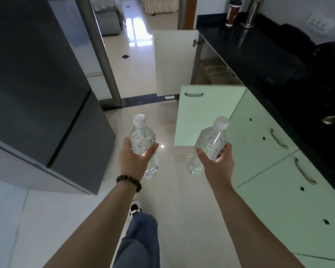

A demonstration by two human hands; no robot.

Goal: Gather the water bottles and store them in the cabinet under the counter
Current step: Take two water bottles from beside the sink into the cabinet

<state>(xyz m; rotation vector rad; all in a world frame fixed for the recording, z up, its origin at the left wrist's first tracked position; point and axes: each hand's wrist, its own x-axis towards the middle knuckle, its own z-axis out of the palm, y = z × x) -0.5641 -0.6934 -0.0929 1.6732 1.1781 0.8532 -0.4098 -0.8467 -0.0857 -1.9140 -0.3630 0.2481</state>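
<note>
My left hand (132,159) grips a clear water bottle (141,138) with a white cap, held upright over the floor. My right hand (219,163) grips a second clear water bottle (211,144), tilted with its cap leaning right. Ahead on the right, the cabinet under the black counter (249,53) stands with two doors swung out: a pale green door (205,113) nearer me and a white door (174,60) beyond it. The cabinet interior (213,72) between them is dim; what lies inside is unclear.
A tall grey refrigerator (46,93) fills the left side. Closed green cabinet doors (278,180) with metal handles line the right. A tumbler (232,12) and a steel flask (251,12) stand at the counter's far end. My leg and shoe (135,209) step on the tiled floor.
</note>
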